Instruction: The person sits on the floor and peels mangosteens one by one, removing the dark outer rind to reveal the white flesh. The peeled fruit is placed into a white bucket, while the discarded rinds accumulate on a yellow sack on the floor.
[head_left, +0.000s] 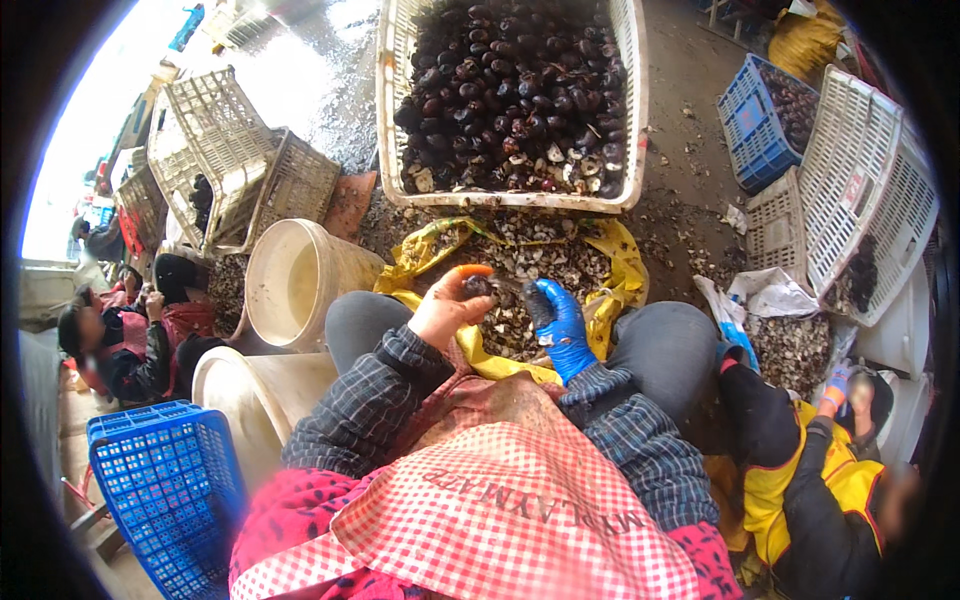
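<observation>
Between the thumb and fingers of my left hand (448, 306) is a dark water chestnut (477, 286); an orange cover sits on one fingertip. My right hand (559, 324) wears a blue glove with a dark thumb part, its fingers bent close to the left hand; a thin, blurred thing lies between the hands, and whether the right hand grips it I cannot tell. Below both hands a yellow plastic sack (628, 259) stands open, with many pale peelings (517, 259) in and around it. Beyond it a white plastic crate (517, 199) holds a heap of dark water chestnuts (517, 90).
Two white buckets (326, 281) and a blue crate (169, 487) are at the left, with stacked dirty crates (217, 142) behind. A co-worker (127, 337) sits far left, another (810, 465) at right. White crates (855, 187) and a blue crate (757, 120) stand at right.
</observation>
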